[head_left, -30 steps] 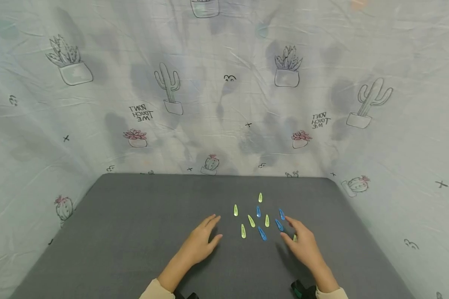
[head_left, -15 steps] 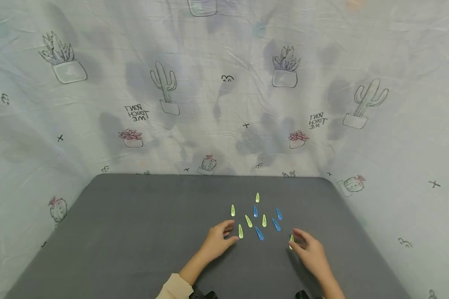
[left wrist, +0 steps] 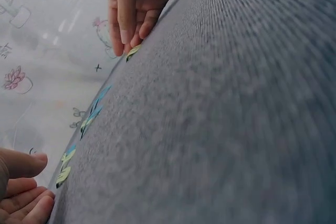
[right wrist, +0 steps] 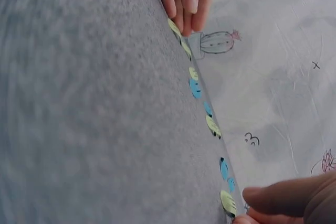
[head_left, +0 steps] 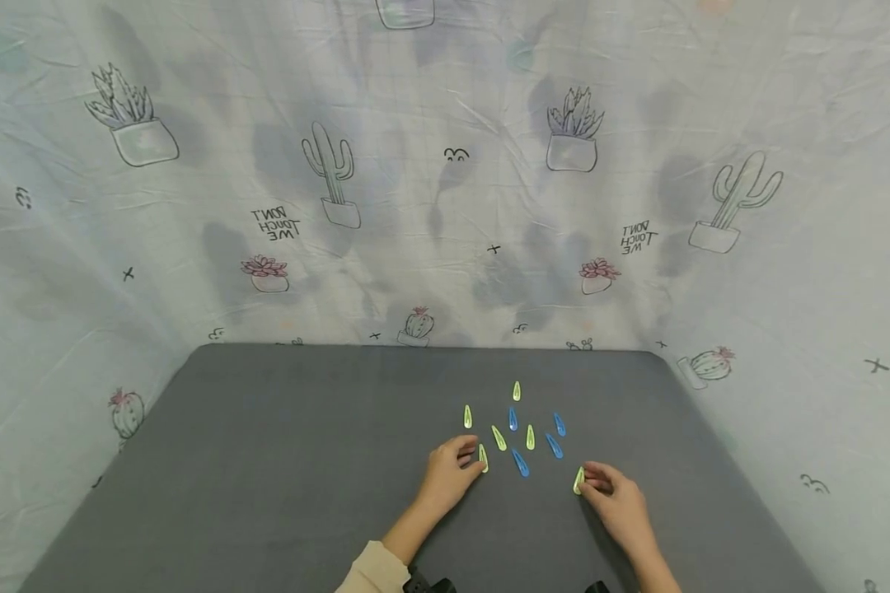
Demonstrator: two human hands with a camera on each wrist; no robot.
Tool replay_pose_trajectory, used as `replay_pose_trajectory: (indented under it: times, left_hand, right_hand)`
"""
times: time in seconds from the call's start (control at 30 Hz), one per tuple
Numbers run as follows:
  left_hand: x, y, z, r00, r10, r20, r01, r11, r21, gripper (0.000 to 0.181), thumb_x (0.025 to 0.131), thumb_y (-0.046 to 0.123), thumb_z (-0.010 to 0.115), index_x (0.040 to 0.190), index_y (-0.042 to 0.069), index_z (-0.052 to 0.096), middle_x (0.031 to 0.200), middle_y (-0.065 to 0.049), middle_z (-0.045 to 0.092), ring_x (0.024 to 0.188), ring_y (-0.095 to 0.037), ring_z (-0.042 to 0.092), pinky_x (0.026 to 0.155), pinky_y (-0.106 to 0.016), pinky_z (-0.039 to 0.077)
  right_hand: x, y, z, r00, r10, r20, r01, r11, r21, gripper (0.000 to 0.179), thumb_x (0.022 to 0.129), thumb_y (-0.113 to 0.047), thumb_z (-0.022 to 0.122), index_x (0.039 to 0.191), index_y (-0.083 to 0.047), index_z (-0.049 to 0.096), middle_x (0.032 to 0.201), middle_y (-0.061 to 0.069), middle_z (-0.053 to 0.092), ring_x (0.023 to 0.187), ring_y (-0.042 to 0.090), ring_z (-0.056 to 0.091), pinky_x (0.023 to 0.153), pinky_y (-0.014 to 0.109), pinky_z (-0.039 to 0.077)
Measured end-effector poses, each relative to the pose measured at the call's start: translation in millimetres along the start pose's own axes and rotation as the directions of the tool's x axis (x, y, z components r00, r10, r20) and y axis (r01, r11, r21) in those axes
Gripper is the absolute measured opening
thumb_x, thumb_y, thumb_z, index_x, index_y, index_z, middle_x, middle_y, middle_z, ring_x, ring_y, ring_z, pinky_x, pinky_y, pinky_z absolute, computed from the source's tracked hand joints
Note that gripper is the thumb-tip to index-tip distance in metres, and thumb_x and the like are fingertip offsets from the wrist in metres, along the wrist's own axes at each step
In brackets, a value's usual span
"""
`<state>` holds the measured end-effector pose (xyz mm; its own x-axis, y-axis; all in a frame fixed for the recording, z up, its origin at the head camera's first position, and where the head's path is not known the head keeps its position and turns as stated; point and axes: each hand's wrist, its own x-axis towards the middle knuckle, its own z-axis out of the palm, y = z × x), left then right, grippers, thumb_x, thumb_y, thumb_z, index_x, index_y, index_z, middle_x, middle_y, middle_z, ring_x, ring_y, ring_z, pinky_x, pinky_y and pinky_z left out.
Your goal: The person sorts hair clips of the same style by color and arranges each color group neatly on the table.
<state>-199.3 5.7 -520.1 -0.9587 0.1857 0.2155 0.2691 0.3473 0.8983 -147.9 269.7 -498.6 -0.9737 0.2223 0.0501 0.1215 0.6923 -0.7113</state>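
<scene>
Several snap hair clips, yellow-green and blue, lie spread on the grey table. My left hand reaches to a yellow-green hair clip at the left of the group. Its thumb and fingers are apart, the thumb tip close beside that clip in the head view. At the right, my right hand has its thumb and forefinger at another yellow-green hair clip. The right wrist view shows this clip just beyond the fingertips, with a gap between thumb and finger. Whether either hand touches its clip is hard to tell.
Between the hands lie blue hair clips and yellow-green ones. One yellow-green clip lies farthest back. A pale curtain printed with cacti hangs behind and beside the grey table.
My left hand has moved right to the leftmost near clip. My right hand has drawn back slightly and its fingers have closed in around the near right clip, which has shifted slightly left.
</scene>
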Motion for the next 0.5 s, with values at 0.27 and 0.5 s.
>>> replay_pose_trajectory:
  times: [0.27, 0.5]
  left_hand:
    - [0.9, 2.2, 8.3, 0.997, 0.030, -0.078, -0.025, 0.998, 0.058, 0.034, 0.080, 0.004, 0.072, 0.113, -0.005, 0.064, 0.108, -0.016, 0.066, 0.100, -0.029, 0.064, 0.083, -0.029, 0.053]
    - [0.6, 3.2, 14.4, 0.991, 0.054, -0.123, -0.040, 0.992, 0.117, 0.034, 0.077, 0.006, 0.076, 0.109, -0.004, 0.066, 0.102, -0.013, 0.065, 0.094, -0.025, 0.064, 0.079, -0.027, 0.053]
  right_hand:
    - [1.8, -3, 3, 1.000, 0.014, -0.029, -0.015, 0.999, -0.037, 0.032, 0.083, -0.015, 0.070, 0.113, -0.002, 0.067, 0.099, 0.008, 0.072, 0.085, 0.014, 0.066, 0.084, 0.041, 0.045]
    - [1.6, -5, 4, 0.998, -0.004, -0.057, -0.001, 0.997, -0.075, 0.030, 0.080, -0.012, 0.070, 0.107, 0.000, 0.069, 0.089, 0.007, 0.072, 0.079, 0.015, 0.065, 0.079, 0.040, 0.045]
